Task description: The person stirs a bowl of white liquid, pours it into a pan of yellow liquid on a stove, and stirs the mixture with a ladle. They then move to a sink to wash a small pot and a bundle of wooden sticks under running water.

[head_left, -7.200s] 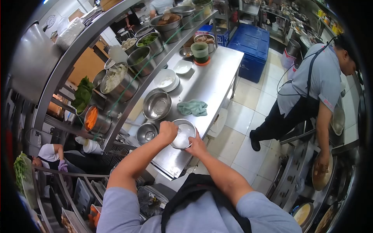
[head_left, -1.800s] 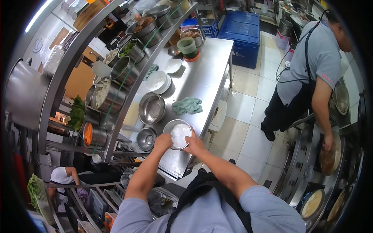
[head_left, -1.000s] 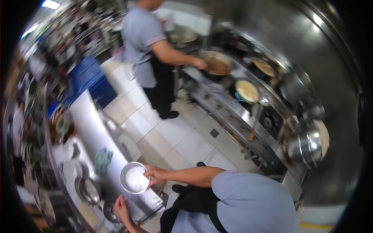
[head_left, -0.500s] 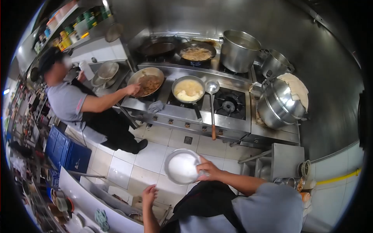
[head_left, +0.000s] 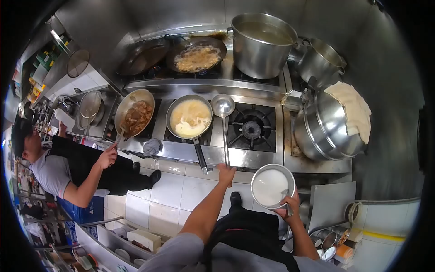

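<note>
My left hand [head_left: 225, 175] is closed around the lower handle of a long ladle [head_left: 223, 106], whose round bowl rests on the stove top. In my right hand [head_left: 288, 202] is a round metal bowl [head_left: 253, 187] holding something white, gripped at its right rim with the thumb toward the inside. Just left of the ladle sits a frying pan [head_left: 169, 123] with pale yellow liquid and a whiter patch in it. Its black handle [head_left: 199, 152] points toward me. A bare burner [head_left: 250, 130] lies right of the ladle.
At left a co-worker [head_left: 86, 167] stirs a pan of brown food [head_left: 137, 116]. Behind are a wok of frying food [head_left: 198, 56] and a tall stockpot [head_left: 263, 50]. A steamer pot [head_left: 328, 124] with a cloth [head_left: 351, 106] stands right. A grey rag [head_left: 152, 147] lies on the stove edge.
My left hand has reached forward and taken hold of the ladle handle. The bowl in my right hand has moved right. The view has shifted closer to the stove; the co-worker has leaned back.
</note>
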Tool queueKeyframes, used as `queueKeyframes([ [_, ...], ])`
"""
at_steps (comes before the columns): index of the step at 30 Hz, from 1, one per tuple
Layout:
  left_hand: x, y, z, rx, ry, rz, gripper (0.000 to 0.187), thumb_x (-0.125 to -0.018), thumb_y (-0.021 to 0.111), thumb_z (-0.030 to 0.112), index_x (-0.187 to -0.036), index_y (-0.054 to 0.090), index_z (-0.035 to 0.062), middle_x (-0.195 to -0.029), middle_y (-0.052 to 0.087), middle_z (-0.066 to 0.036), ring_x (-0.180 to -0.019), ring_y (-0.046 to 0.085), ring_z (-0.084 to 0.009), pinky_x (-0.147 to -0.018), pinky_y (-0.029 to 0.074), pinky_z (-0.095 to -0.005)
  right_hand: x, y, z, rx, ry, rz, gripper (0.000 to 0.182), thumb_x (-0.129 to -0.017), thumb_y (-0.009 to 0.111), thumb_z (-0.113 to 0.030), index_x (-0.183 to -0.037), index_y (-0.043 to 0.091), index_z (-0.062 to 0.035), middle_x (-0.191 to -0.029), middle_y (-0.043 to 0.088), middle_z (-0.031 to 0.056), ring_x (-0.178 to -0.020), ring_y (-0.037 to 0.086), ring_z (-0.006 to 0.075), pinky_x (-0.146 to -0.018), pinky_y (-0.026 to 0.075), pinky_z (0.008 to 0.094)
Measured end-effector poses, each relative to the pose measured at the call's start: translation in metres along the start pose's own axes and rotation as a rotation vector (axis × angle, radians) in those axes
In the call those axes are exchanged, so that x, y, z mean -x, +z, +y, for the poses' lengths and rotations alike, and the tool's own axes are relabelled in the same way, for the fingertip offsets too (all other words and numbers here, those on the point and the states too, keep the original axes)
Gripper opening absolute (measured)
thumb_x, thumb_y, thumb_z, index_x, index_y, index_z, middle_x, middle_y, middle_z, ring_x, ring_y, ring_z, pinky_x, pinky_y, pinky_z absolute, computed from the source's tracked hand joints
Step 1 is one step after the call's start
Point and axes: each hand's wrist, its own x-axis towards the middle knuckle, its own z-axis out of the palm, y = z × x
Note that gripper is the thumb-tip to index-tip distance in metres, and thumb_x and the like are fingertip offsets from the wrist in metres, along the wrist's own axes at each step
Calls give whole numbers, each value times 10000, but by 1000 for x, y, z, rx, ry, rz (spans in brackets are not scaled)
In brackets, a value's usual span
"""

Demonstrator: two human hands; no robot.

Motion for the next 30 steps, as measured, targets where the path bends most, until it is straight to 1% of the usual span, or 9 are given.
queueKeyframes([
  [7,19,-15,139,397,-151,-246,337,-987,626,242,-1163,372,109,-755,536,-66,-459,515,-151,-387,446,-304,-10,5,7,-21,112,133,471,-606,949,-329,-721,588,-48,-1265,570,240,-1109,605,407,-940,488,426],
  [11,40,-88,169,515,-176,-387,259,-1041,551,323,-1117,425,111,-720,497,-30,-442,467,-113,-380,416,-297,-23,24,-7,-25,94,162,468,-580,963,-214,-704,543,-48,-1237,575,220,-1098,606,389,-914,495,419],
  [15,40,-196,135,465,32,-344,328,-1019,599,170,-1293,433,102,-834,548,-28,-584,579,-116,-504,511,-277,-37,46,-28,-30,78,172,471,-577,963,-177,-709,530,-48,-1236,573,203,-1103,604,369,-909,498,418],
  [20,16,-379,143,-235,-6,-268,616,-1032,577,302,-1555,309,117,-713,562,-46,-541,526,-90,-444,446,-299,-40,89,-50,-85,142,233,452,-587,963,-182,-726,553,-50,-1220,570,167,-1105,584,341,-952,460,413],
  [21,9,-406,151,-354,-17,-292,553,-1036,554,313,-1529,371,142,-790,654,-130,-581,628,-218,-514,511,-386,-39,98,-53,-79,153,249,447,-594,958,-170,-728,551,-46,-1218,571,159,-1105,585,330,-948,462,406],
  [23,-26,-440,97,-746,759,-16,551,-1021,547,287,-1526,378,146,-926,699,-250,-736,686,-420,-663,544,-505,-48,113,-70,-71,161,248,441,-600,952,-148,-732,545,-43,-1223,570,156,-1115,585,318,-943,466,396],
  [24,-27,-446,103,-744,763,-25,551,-1021,547,287,-1526,378,146,-926,699,-250,-736,686,-420,-663,544,-505,-48,122,-74,-49,159,265,442,-601,952,-147,-732,543,-43,-1222,569,157,-1117,584,319,-941,467,396],
  [26,-26,-447,126,-886,255,-156,581,-985,573,243,-1526,382,150,-1017,668,-328,-909,642,-527,-813,512,-572,-53,136,-83,-22,157,289,444,-602,951,-146,-733,540,-43,-1222,569,158,-1118,584,321,-939,467,396],
  [30,-76,-426,55,-737,551,-57,656,-943,628,176,-1542,363,139,-998,678,-321,-916,663,-502,-828,523,-549,-79,162,-109,-21,105,335,467,-597,961,-164,-729,530,-40,-1245,567,179,-1140,581,336,-947,467,403],
])
